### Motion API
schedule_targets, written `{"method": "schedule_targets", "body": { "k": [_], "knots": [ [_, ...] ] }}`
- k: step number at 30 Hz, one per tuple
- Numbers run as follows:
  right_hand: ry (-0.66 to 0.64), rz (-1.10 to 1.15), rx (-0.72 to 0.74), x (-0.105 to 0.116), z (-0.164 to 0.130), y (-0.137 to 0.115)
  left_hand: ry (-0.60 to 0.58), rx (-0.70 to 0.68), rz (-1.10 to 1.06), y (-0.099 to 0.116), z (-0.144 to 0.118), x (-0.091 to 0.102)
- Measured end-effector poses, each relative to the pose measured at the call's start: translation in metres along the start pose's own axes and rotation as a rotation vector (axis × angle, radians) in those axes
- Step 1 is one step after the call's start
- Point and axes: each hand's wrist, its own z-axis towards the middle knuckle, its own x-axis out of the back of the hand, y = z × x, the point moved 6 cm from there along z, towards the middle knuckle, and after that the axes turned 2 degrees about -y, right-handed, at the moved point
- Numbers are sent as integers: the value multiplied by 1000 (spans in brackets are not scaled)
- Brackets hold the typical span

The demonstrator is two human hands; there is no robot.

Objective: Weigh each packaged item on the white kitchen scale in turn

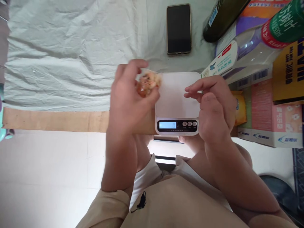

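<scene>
My left hand holds a small clear-wrapped snack with brown and cream colours, just left of a white kitchen scale. The scale's platform is bare and its display is lit. My right hand hovers over the scale's right edge with fingers loosely apart and nothing in it.
A black phone lies face up on the pale cloth beyond the scale. Boxes, a clear bottle and a dark bottle crowd the right side. The table's wooden edge runs below the cloth.
</scene>
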Motion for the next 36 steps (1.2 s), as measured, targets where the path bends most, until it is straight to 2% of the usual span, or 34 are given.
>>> {"method": "schedule_targets", "body": {
  "k": [3,6,11,14,19,21,23,27,29,32,36],
  "knots": [
    [19,-8,-18,4,1,2,80,197,54,-24,4,17],
    [47,-8,-52,3,2,2,17,323,76,-39,5,11],
    [81,6,-89,0,4,-3,-114,321,58,-40,4,-9],
    [96,15,-94,2,4,-5,-166,311,39,-40,3,-14],
    [143,-9,-83,8,5,-8,-160,225,-69,-40,6,-13],
    [170,-33,-87,13,8,-8,-153,244,-77,-42,8,-14],
    [188,-73,-52,20,11,-8,-86,271,-93,-44,11,-12],
    [243,-303,90,50,6,-19,76,247,-193,-40,17,-5],
    [237,-533,9,65,-6,-22,92,203,-264,-36,19,-5],
    [120,-894,-166,76,-34,-23,69,151,-337,-31,19,-8],
    [-64,-1075,-296,70,-68,-12,74,85,-408,-26,18,-8]
  ]
}}
